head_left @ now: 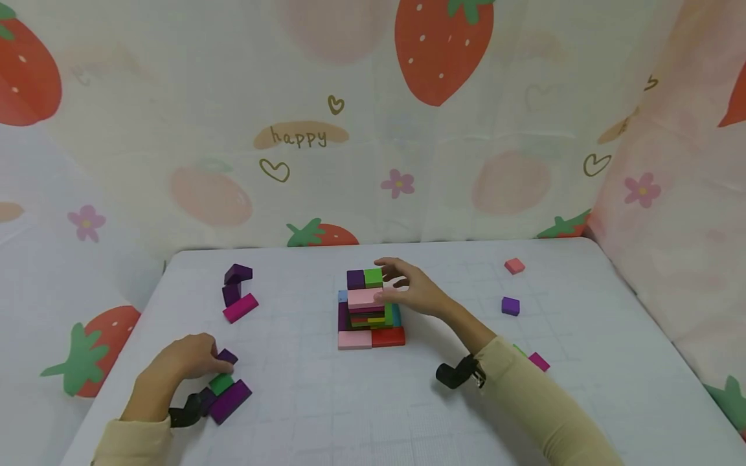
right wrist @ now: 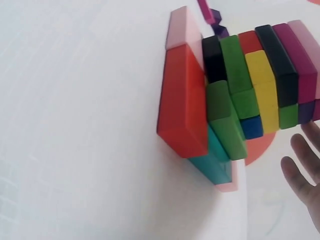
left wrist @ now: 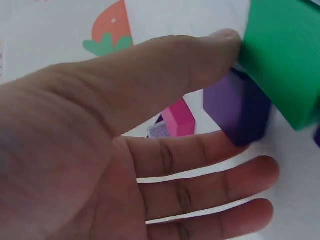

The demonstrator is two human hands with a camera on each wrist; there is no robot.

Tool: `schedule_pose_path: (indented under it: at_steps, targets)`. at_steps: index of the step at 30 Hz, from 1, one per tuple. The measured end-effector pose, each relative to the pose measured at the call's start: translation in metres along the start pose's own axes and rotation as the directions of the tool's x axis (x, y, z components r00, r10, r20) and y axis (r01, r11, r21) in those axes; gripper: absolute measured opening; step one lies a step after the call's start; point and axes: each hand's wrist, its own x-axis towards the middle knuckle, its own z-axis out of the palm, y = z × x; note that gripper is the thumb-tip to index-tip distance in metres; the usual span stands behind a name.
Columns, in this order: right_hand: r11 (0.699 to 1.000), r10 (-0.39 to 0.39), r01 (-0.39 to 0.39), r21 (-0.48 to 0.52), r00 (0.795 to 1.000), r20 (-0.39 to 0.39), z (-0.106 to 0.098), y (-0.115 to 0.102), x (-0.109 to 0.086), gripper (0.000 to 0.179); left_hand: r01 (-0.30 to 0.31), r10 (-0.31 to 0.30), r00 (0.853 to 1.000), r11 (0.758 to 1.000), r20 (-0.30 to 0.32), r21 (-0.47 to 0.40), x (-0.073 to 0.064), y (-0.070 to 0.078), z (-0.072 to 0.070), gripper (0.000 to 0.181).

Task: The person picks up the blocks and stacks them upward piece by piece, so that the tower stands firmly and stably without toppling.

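Here, the left hand [head_left: 185, 358] pinches a purple block [left wrist: 229, 106], near left; the right hand [head_left: 415, 291], fingers spread, perhaps steadies the tower [head_left: 364, 299].

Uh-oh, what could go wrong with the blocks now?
The right hand is right beside the top of the tower, so a bump might topple it. The left hand is at a purple block close to a green block, so moving one might nudge the other.
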Motion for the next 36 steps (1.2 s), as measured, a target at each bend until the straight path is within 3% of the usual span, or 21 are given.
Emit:
schedule_pose_path:
  at_steps: [7, 15, 21, 27, 29, 32, 36]
  targets:
    - [0.999, -0.036, 0.036, 0.002, 0.999, -0.038, -0.002, -0.003, 0.003, 0.047, -0.009, 0.008, 0.999, 0.999, -0.038, -0.035, 0.003, -0.005, 0.003, 0.044]
    - [1.000, -0.014, 0.015, 0.020, 0.998, -0.058, 0.001, -0.005, 0.005, 0.042, -0.066, 0.056, 0.991, 0.995, -0.124, -0.081, 0.004, -0.005, 0.006, 0.036]
    - [0.999, -0.003, 0.005, 0.035, 0.999, -0.049, 0.003, -0.003, 0.004, 0.058, -0.104, 0.088, 0.983, 0.990, -0.163, -0.094, 0.007, -0.005, 0.008, 0.036]
    - [0.999, 0.020, -0.022, 0.046, 0.999, 0.047, 0.004, 0.005, 0.002, 0.082, -0.152, 0.130, 0.970, 0.984, -0.208, -0.091, 0.008, -0.002, 0.006, 0.034]
    - [0.998, 0.029, -0.032, 0.047, 0.997, 0.067, 0.004, 0.007, 0.001, 0.087, -0.187, 0.162, 0.957, 0.978, -0.239, -0.086, 0.009, 0.002, 0.004, 0.034]
    - [0.998, 0.046, -0.050, 0.048, 0.996, 0.081, 0.006, 0.009, 0.000, 0.087, -0.267, 0.228, 0.927, 0.959, -0.299, -0.097, 0.010, 0.013, -0.002, 0.035]
    - [0.996, 0.062, -0.067, 0.052, 0.994, 0.090, 0.008, 0.011, -0.001, 0.086, -0.400, 0.328, 0.851, 0.911, -0.410, -0.100, 0.011, 0.034, -0.012, 0.029]
